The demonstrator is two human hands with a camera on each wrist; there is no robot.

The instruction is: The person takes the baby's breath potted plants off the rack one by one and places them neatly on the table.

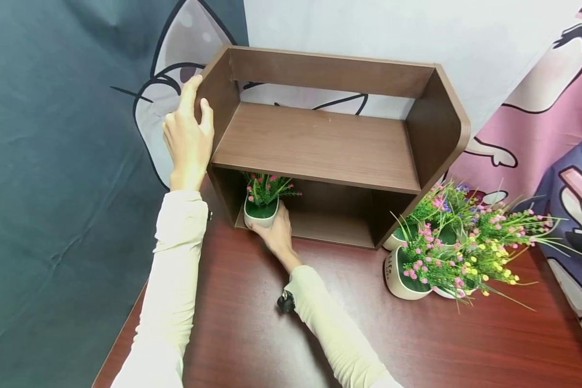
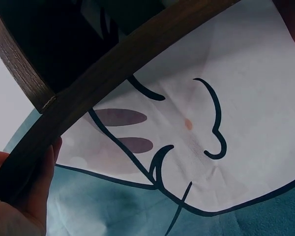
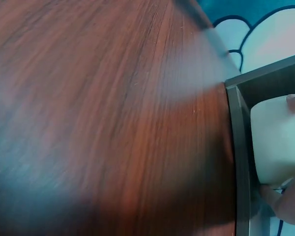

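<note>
A brown two-level wooden shelf (image 1: 320,143) stands on the table. My left hand (image 1: 190,134) grips the edge of its left side panel; the left wrist view shows the dark panel (image 2: 88,81) between thumb and fingers (image 2: 42,191). My right hand (image 1: 277,233) holds a small white potted plant (image 1: 262,207) with pink flowers at the left end of the lower compartment. In the right wrist view, fingers (image 3: 273,196) lie on two sides of the white pot (image 3: 278,140), close to the compartment's side wall. The shelf's upper board hides part of the foliage.
Several potted artificial plants (image 1: 412,269) with pink, yellow and purple flowers stand grouped right of the shelf. The reddish-brown table (image 1: 252,334) extends in front. A teal printed cloth (image 1: 77,161) hangs at the left, and a pink and purple printed one (image 1: 553,124) at the right.
</note>
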